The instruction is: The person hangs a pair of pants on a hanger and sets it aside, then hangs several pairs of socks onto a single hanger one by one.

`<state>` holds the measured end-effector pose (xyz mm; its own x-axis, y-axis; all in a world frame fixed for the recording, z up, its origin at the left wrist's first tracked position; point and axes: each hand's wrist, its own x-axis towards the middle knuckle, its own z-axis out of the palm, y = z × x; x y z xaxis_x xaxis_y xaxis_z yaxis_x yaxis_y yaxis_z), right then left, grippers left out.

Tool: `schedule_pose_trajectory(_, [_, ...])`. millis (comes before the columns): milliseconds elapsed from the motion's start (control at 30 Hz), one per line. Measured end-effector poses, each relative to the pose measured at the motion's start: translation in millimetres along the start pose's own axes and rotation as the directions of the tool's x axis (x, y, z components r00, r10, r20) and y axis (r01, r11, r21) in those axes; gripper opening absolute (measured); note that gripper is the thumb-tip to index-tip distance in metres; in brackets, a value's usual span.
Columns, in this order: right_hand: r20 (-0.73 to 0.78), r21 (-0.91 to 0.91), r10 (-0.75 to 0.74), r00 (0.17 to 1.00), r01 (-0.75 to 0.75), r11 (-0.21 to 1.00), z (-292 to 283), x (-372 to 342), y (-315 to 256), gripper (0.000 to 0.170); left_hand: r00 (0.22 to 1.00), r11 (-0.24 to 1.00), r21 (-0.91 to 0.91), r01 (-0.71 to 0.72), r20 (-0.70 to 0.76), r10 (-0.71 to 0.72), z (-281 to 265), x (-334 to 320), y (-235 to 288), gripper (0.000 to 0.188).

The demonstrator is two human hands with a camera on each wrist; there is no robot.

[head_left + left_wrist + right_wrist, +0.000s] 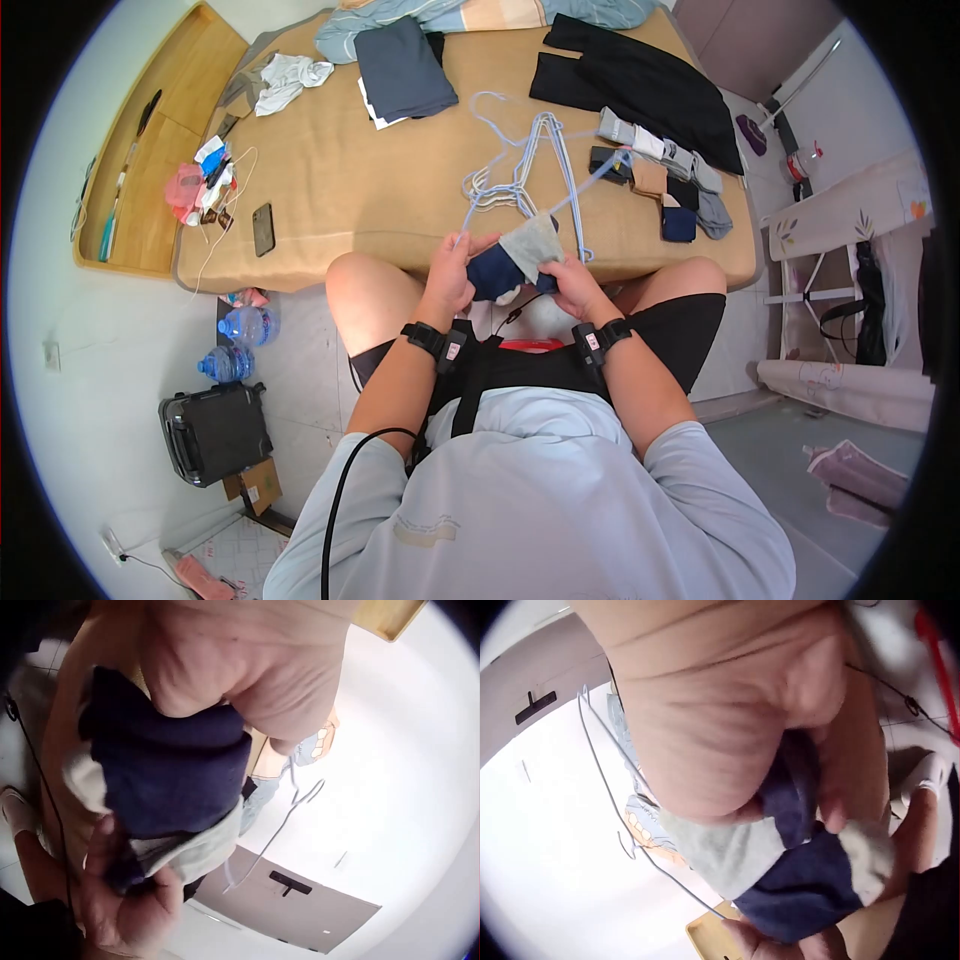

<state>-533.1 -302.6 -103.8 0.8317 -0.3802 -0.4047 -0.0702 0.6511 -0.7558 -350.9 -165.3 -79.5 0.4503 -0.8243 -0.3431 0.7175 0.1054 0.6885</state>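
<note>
Between my two hands is a navy and light grey sock point(497, 274), held above my lap at the bed's edge. My left hand point(452, 272) grips its navy part from the left side. With thumb and fingers, my right hand point(578, 288) pinches the sock near its grey band. The left wrist view shows the navy fabric point(172, 772) bunched below the left palm, with a pale patch on one end. Grey fabric point(724, 855) spreads beside the right hand in the right wrist view. Blue wire hangers point(520, 190) lie on the bed just beyond both hands.
Several rolled or folded socks point(680, 180) sit right of the hangers. Black trousers point(640, 90) and a dark folded garment stack point(405, 70) lie farther back. A phone point(263, 229) and small items are at left. Water bottles point(248, 326) and a black case point(215, 433) stand on the floor.
</note>
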Motion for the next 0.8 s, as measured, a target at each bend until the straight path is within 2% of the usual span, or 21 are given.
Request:
schedule_pose_trajectory(67, [-0.082,0.189,0.030,0.996,-0.014,0.982,6,3,4,0.034,0.997,0.991,-0.125,-0.055,-0.064,0.048,7,-2,-2,0.019])
schedule_pose_trajectory(200, [-0.085,0.137,0.051,0.995,-0.039,0.990,-3,13,16,0.033,0.999,0.994,-0.094,-0.052,-0.007,0.051,5,-3,1,0.020])
schedule_pose_trajectory(267, [-0.026,-0.072,0.146,0.989,-0.147,0.986,-14,15,19,0.033,0.993,0.984,0.132,-0.118,0.047,0.113,10,-5,0,0.021])
schedule_pose_trajectory(333, [-0.037,-0.125,0.141,0.989,-0.144,0.982,-7,8,14,0.035,0.992,0.990,0.063,-0.125,0.000,0.125,5,-2,-7,0.023])
schedule_pose_trajectory(400, [-0.064,-0.158,0.152,0.986,-0.160,0.974,-1,2,2,0.036,0.990,0.987,0.078,-0.141,0.011,0.140,1,0,-8,0.023])
schedule_pose_trajectory(467, [-0.131,-0.525,0.015,0.991,-0.082,0.847,7,-6,-19,0.039,0.991,0.987,0.083,-0.136,0.030,0.134,3,-4,-1,0.023])
schedule_pose_trajectory(500, [-0.142,-0.529,0.005,0.990,-0.081,0.845,-3,-5,-29,0.039,0.990,0.986,0.093,-0.140,0.030,0.138,3,-4,2,0.023])
schedule_pose_trajectory(567, [-0.369,-0.427,-0.018,0.929,-0.152,0.891,-29,-1,-52,0.038,0.990,0.987,0.072,-0.143,0.023,0.142,-3,-6,3,0.023])
schedule_pose_trajectory(633, [-0.539,-0.529,-0.162,0.826,-0.183,0.829,-65,1,-80,0.034,0.988,0.987,0.053,-0.153,0.014,0.152,-5,-3,7,0.022])
schedule_pose_trajectory(700, [-0.532,-0.699,-0.350,0.771,-0.168,0.695,-105,-4,-118,0.033,0.988,0.986,0.059,-0.153,-0.022,0.155,-5,-5,9,0.022])
schedule_pose_trajectory(767, [-0.648,-0.727,-0.543,0.533,-0.222,0.650,-153,-1,-137,0.037,0.987,0.985,0.067,-0.159,-0.016,0.161,-2,-5,9,0.021])
schedule_pose_trajectory(800, [-0.631,-0.775,-0.620,0.466,-0.346,0.529,-172,-5,-148,0.039,0.985,0.982,0.075,-0.172,-0.009,0.173,-1,-4,10,0.021])
